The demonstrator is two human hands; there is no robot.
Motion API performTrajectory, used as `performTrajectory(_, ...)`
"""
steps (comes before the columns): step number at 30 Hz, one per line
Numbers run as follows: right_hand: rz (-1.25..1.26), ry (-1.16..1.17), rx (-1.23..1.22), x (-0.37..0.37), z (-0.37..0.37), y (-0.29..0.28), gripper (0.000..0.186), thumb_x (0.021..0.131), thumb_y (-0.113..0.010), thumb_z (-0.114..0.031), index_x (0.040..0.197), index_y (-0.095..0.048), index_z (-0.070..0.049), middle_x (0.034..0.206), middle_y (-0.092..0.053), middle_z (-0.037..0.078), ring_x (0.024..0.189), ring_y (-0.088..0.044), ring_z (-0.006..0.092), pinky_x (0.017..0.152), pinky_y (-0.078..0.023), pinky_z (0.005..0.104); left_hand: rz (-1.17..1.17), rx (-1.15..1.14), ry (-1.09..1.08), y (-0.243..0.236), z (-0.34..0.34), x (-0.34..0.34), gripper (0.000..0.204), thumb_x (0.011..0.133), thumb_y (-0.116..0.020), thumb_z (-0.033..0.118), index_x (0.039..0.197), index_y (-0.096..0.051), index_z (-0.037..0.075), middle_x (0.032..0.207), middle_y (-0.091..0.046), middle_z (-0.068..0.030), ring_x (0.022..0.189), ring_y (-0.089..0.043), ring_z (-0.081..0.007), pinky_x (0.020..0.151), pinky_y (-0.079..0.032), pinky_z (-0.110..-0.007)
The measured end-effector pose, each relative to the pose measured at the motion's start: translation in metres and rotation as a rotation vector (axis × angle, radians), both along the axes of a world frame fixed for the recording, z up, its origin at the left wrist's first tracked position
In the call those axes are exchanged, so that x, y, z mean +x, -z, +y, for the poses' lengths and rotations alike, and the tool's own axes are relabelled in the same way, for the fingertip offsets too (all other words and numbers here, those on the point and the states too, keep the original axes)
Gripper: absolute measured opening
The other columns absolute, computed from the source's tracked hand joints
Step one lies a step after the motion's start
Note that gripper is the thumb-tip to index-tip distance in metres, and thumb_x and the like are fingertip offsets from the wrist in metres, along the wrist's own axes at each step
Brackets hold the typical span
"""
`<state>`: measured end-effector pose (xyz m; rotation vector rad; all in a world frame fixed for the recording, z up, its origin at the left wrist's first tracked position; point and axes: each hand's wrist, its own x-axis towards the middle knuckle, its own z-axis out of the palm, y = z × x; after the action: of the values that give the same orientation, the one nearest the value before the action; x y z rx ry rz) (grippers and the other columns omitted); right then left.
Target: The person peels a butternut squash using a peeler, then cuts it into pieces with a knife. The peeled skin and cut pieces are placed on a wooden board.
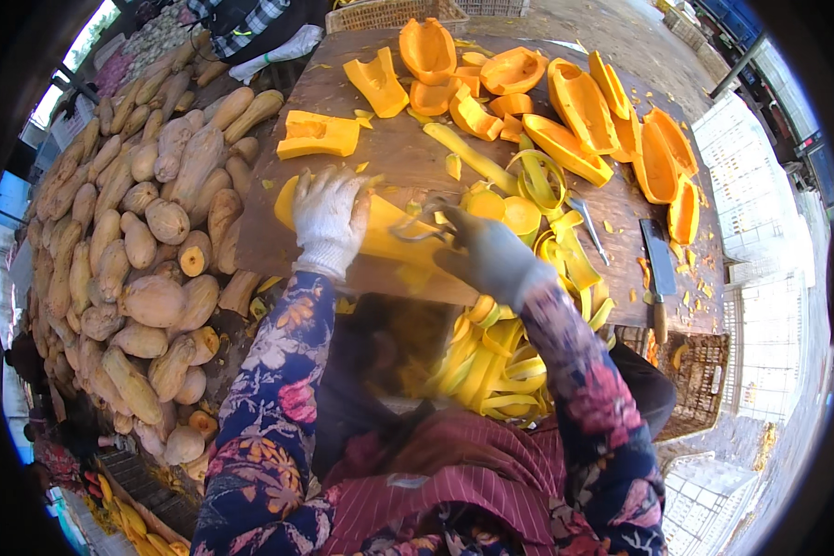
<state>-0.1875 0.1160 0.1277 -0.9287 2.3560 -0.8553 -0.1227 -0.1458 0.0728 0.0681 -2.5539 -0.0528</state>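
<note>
In a white knit glove, my left hand (332, 218) grips the upper left part of a long, yellow-orange squash piece (385, 236) lying at the board's near edge. My right hand (491, 259), in a grey glove, is closed on a metal peeler (417, 225) held over the squash's right part, blurred by motion. Curled yellow peels (496, 371) heap below and right of it, with more strips and round slices (521, 213) on the board. A slim metal tool (588, 227) and a cleaver (658, 259) with a wooden handle lie to the right.
The wooden board (306, 74) bears several hollowed orange squash halves (579, 107). Whole tan squashes (148, 306) are piled on the left. Plastic crates (751, 343) stand at the right and back (389, 15). Another person's plaid-sleeved arm (236, 32) is at the upper left.
</note>
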Motion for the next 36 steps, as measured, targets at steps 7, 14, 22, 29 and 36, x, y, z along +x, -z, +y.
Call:
performTrajectory(7,0.172,-0.162,0.166,0.016,0.051,0.023,0.061,0.094,-0.069,-0.029,0.147,-0.049,-0.007,0.108,-0.070,0.023,0.096,-0.069,0.0430,0.082,-0.056,0.0511,0.131,0.010,0.093,0.013,-0.009,0.011,0.027,0.089,-0.068,0.025,0.114,-0.073,0.017,0.118,-0.070,-0.0046,0.123,-0.060,-0.0291,0.115,-0.036,-0.053)
performTrajectory(14,0.036,0.158,-0.021,0.105,0.189,0.075,0.076,0.090,-0.076,-0.022,0.155,-0.043,-0.002,0.104,-0.072,0.021,0.095,-0.071,0.0398,0.084,-0.057,0.0471,-0.100,0.033,0.073,-0.012,0.007,0.016,0.040,0.095,-0.066,0.038,0.128,-0.072,0.016,0.136,-0.066,-0.0099,0.135,-0.054,-0.0337,0.124,-0.028,-0.054)
performTrajectory(22,-0.117,0.420,-0.182,0.139,0.155,0.098,0.074,0.089,-0.081,-0.017,0.152,-0.047,0.000,0.109,-0.072,0.019,0.100,-0.073,0.0336,0.088,-0.057,0.0409,-1.072,-0.305,0.350,-0.073,0.059,-0.057,0.098,0.070,-0.088,0.054,0.154,-0.048,0.023,0.142,-0.061,-0.0131,0.137,-0.053,-0.0329,0.115,-0.038,-0.054)
performTrajectory(29,0.210,0.323,-0.255,0.113,0.143,0.082,0.079,0.091,-0.077,-0.021,0.158,-0.039,-0.004,0.104,-0.070,0.019,0.086,-0.073,0.0351,0.073,-0.059,0.0440,-1.121,-0.344,0.483,-0.037,0.088,-0.058,0.079,0.068,-0.088,0.047,0.136,-0.064,0.015,0.127,-0.070,-0.0128,0.119,-0.065,-0.0310,0.107,-0.048,-0.044)
performTrajectory(36,0.350,0.127,0.123,0.079,0.127,0.090,0.073,0.095,-0.071,-0.032,0.155,-0.042,-0.004,0.098,-0.068,0.018,0.073,-0.071,0.0349,0.063,-0.058,0.0462,-0.901,-0.413,0.446,-0.022,0.082,-0.028,0.086,0.071,-0.088,0.047,0.144,-0.057,0.013,0.129,-0.068,-0.0131,0.126,-0.061,-0.0296,0.115,-0.041,-0.046)
